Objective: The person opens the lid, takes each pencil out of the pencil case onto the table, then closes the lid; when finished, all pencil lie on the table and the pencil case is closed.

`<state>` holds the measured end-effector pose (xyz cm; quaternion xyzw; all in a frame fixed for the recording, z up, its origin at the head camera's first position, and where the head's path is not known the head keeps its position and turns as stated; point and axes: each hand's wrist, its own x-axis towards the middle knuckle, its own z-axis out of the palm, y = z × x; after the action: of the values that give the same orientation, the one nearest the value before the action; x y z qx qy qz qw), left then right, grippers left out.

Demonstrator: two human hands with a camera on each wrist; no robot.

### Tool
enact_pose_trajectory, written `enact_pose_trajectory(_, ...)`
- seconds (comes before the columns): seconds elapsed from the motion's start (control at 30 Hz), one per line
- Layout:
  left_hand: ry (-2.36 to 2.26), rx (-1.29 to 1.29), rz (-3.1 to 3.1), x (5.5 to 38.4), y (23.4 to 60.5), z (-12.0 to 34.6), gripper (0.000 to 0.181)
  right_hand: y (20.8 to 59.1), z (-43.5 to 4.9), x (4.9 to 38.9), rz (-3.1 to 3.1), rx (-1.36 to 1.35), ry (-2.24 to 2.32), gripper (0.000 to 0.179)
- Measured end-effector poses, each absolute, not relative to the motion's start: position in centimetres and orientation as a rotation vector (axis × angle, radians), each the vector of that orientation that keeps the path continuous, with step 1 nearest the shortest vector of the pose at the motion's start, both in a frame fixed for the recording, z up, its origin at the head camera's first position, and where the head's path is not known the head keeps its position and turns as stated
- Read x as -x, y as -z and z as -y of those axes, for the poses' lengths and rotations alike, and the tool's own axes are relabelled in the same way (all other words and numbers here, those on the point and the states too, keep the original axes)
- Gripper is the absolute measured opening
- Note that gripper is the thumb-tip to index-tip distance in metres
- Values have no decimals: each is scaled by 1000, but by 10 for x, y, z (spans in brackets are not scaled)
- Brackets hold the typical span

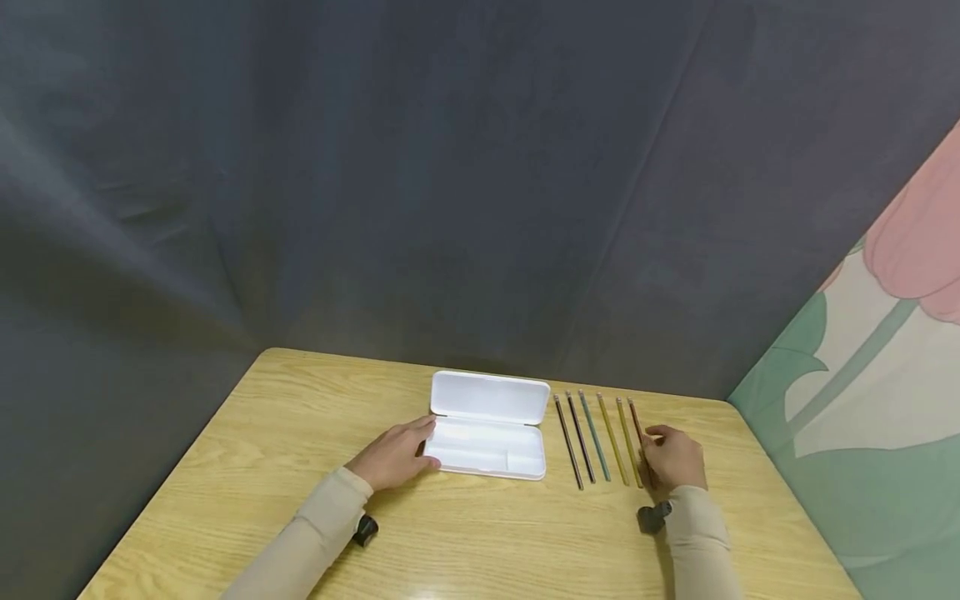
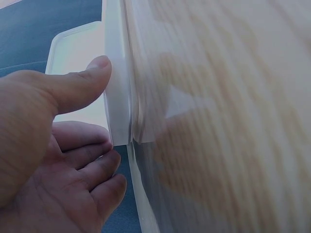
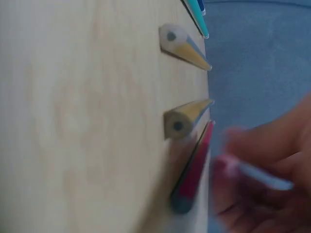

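An open white pencil case (image 1: 487,477) lies on the table with its lid (image 1: 491,397) raised at the back. My left hand (image 1: 397,454) is at its left end, the thumb at the front wall and the relaxed fingers beside the end wall (image 2: 119,97). Several pencils lie in a row right of the case: dark ones, a teal one (image 1: 595,437), yellow ones and a red one (image 3: 193,174) at the far right. My right hand (image 1: 675,458) is beside the red pencil, its fingertips overlapping it in the head view. Blurred in the right wrist view, its fingers are loosely bent, off the pencil's side.
The wooden table (image 1: 487,542) ends at a dark curtain (image 1: 450,183) behind the case. A curtain with a tulip print (image 1: 885,400) hangs along the right. The case has a long compartment and a small one (image 1: 527,462) at its front right.
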<state>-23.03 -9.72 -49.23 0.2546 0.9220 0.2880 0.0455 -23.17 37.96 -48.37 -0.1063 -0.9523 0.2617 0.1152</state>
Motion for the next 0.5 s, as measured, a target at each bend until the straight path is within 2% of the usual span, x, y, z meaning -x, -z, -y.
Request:
enact_pose_trajectory(0.1,-878,-779,-2806,230,489,97,73,467,-365,233,2553,222,-1205,35)
enact_pose_trajectory(0.23,-863,-781,-2817,230,489,97,72,448,-335,239,2170,-110,-1952,49)
enact_pose_trajectory(0.37,-858,-785,-2824,231,489,96,72,446,-304,249,2082,-366,-2164,54)
enact_pose_trajectory(0.5,-870,-789,-2822,230,489,94,71,453,-276,264,2064,-415,-2232,55)
